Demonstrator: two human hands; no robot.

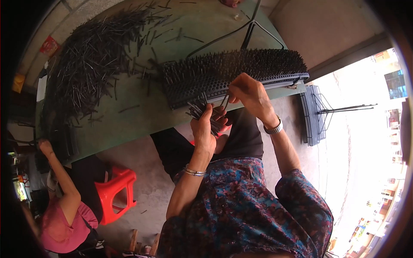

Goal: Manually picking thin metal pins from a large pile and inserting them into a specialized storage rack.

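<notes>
My left hand (204, 128) is closed around a bundle of short dark sticks (198, 109), whose ends fan out past my fingers. Just to its right, my right hand (251, 95) pinches one thin dark stick (224, 101) between thumb and fingertips, close to the bundle. Both hands are at the near edge of a long black perforated rack (198, 88), which lies on the green table. Many dark sticks stand upright in the rack's holes, while rows of holes along its near side hold none. What the sticks are made of is too small to tell.
On the left of the green table (124, 124) lies a large heap of loose dark sticks (92, 64). A black metal stand (250, 34) rises behind the rack. Left, a person in pink (64, 223) works beside a red stool (118, 195). Another rack (314, 116) stands at right.
</notes>
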